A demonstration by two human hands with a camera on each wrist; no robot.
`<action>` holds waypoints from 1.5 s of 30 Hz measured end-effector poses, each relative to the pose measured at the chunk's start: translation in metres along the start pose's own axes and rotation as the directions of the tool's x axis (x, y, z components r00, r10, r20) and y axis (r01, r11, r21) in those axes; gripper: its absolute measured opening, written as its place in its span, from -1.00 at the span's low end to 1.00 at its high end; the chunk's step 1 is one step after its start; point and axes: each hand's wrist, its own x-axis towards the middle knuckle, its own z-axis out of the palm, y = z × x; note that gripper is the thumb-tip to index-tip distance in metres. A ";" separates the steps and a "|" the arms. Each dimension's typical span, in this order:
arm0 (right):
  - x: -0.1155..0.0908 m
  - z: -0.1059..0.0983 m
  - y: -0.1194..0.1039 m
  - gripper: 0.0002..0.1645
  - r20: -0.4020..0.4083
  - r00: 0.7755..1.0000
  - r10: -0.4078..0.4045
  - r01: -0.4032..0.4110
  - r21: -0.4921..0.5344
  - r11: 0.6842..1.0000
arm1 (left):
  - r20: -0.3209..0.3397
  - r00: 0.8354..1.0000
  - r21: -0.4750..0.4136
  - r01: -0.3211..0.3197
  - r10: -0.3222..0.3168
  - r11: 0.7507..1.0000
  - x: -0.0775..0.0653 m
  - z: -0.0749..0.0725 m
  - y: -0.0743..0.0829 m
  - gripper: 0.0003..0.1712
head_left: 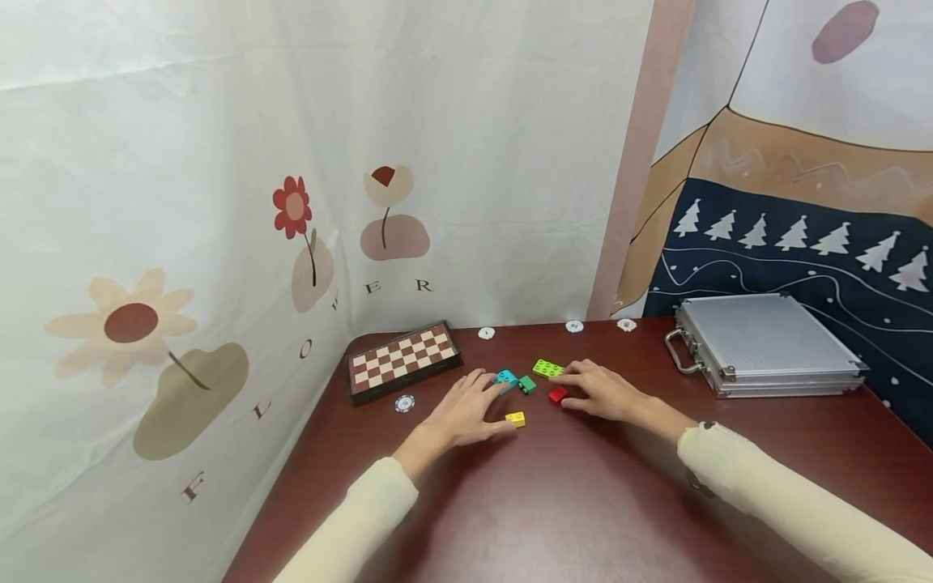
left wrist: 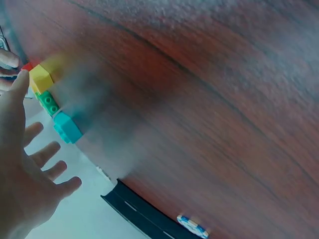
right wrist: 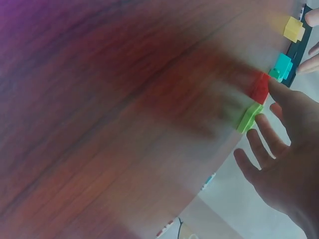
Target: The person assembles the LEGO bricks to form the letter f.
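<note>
Several toy building bricks lie loose on the dark red wooden table (head_left: 554,502). My left hand (head_left: 466,409) spreads its fingers over them, its thumb by the yellow brick (head_left: 516,419) and its fingertips by the blue brick (head_left: 506,379). Between the two hands sits a green brick (head_left: 527,385). My right hand (head_left: 601,390) reaches in from the other side, fingers spread, nearest to the red brick (head_left: 557,394) and the lime green brick (head_left: 547,368). In the right wrist view its thumb is close to the red brick (right wrist: 260,87). Neither hand grips anything; whether fingertips touch the bricks I cannot tell.
A folded checkered game board (head_left: 403,361) lies at the back left, with a poker chip (head_left: 404,403) in front of it. More chips, one of them a white chip (head_left: 574,326), line the back edge. A silver case (head_left: 773,344) stands at the back right. Printed curtains (head_left: 496,162) hang behind.
</note>
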 end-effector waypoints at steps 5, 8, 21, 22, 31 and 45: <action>0.001 0.001 -0.002 -0.57 0.013 1.000 -0.011 0.010 0.029 1.000 | -0.018 0.999 -0.035 -0.027 0.027 0.999 0.003 0.002 0.004 -0.17; 0.002 0.001 -0.003 -0.63 0.018 1.000 0.002 -0.002 0.034 0.999 | -0.037 0.999 -0.047 -0.038 0.036 0.998 0.004 0.002 0.005 -0.26; 0.008 0.003 -0.006 -0.71 0.027 0.999 0.028 -0.032 0.162 0.986 | -0.067 0.995 -0.029 -0.079 0.076 0.996 0.006 0.008 0.008 -0.56; 0.009 0.004 -0.007 -0.72 0.026 0.999 0.033 -0.037 0.182 0.983 | -0.062 0.995 -0.048 -0.081 0.078 0.996 0.007 0.009 0.008 -0.58; 0.010 0.009 -0.013 -0.74 0.004 0.999 0.041 -0.041 0.261 0.964 | -0.028 0.998 -0.302 -0.067 0.062 0.951 0.009 0.015 0.010 -0.73; 0.009 0.010 -0.013 -0.65 0.032 0.999 -0.002 -0.008 0.302 0.953 | 0.027 0.999 -0.504 -0.025 0.045 0.864 0.012 0.019 0.010 -0.46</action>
